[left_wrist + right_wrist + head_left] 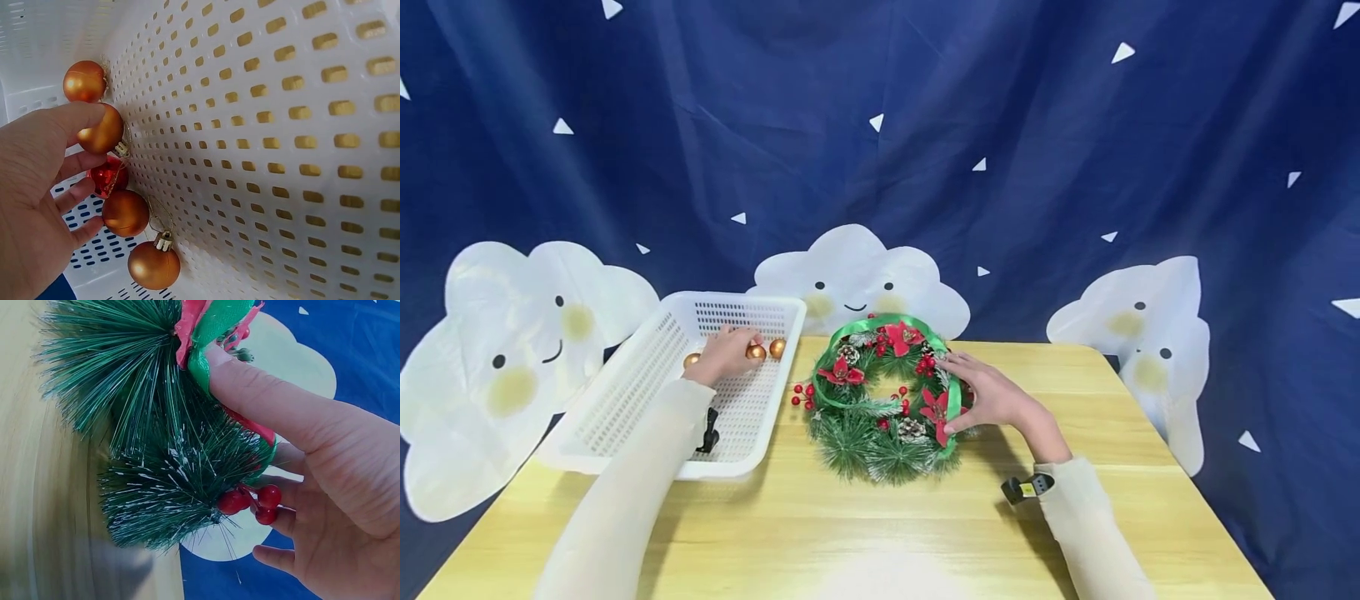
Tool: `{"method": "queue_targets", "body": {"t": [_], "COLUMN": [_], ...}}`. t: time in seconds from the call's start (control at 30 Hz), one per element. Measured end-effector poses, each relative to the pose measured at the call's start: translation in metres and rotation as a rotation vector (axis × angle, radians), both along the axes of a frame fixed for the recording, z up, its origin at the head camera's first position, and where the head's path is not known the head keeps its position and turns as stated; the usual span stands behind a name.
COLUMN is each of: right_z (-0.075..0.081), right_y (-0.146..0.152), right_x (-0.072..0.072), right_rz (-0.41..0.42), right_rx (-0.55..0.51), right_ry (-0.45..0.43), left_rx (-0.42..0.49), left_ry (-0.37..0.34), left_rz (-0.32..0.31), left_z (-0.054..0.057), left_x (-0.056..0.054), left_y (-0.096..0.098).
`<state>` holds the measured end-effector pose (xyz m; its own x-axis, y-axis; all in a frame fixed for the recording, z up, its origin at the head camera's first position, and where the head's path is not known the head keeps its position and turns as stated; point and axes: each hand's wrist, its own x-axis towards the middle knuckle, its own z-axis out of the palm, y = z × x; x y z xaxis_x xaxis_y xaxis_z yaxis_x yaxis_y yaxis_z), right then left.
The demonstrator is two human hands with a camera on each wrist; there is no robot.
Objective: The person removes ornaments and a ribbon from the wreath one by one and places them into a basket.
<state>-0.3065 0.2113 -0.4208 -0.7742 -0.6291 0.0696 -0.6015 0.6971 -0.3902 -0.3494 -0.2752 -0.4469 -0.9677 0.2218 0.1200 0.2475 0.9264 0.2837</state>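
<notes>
My left hand reaches into a white plastic basket. In the left wrist view, its thumb and fingers close around a copper-gold ball ornament, which sits by the perforated wall. A shiny red ball ornament and more copper-gold ball ornaments lie beside the fingers. My right hand holds the right side of a green wreath. In the right wrist view, the thumb presses on a green ribbon while the other fingers lie behind the greenery, partly hidden.
Red flowers, pine cones and berries decorate the wreath. A wooden table bears wreath and basket. Behind it hangs a blue curtain with smiling clouds. A small black device is worn at the right wrist.
</notes>
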Motion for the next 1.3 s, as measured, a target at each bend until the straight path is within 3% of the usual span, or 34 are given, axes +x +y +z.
{"method": "queue_targets", "body": {"t": [0.17,0.43,0.67,0.8,0.97,1.3], "right_z": [-0.001,0.003,0.004,0.001,0.000,0.001], "right_y": [-0.001,-0.002,-0.002,-0.002,-0.001,-0.001], "right_x": [-0.001,-0.001,0.000,0.001,0.002,0.000], "right_rz": [0.004,0.003,-0.007,-0.017,-0.019,-0.021], "right_rx": [0.010,0.010,0.015,0.022,0.020,0.021], "right_ry": [-0.001,-0.003,-0.016,-0.024,-0.023,-0.018], "left_rx": [0.013,0.029,0.043,0.075,0.126,0.160], "left_ry": [-0.005,-0.010,0.045,0.082,0.135,0.137], "left_rz": [0.004,0.030,0.018,-0.002,-0.017,-0.094], "left_z": [0.004,0.012,0.020,0.036,0.064,0.112], "left_x": [0.004,0.001,-0.005,-0.006,-0.010,-0.022], "left_y": [0.001,0.006,0.012,0.021,0.041,0.100]}}
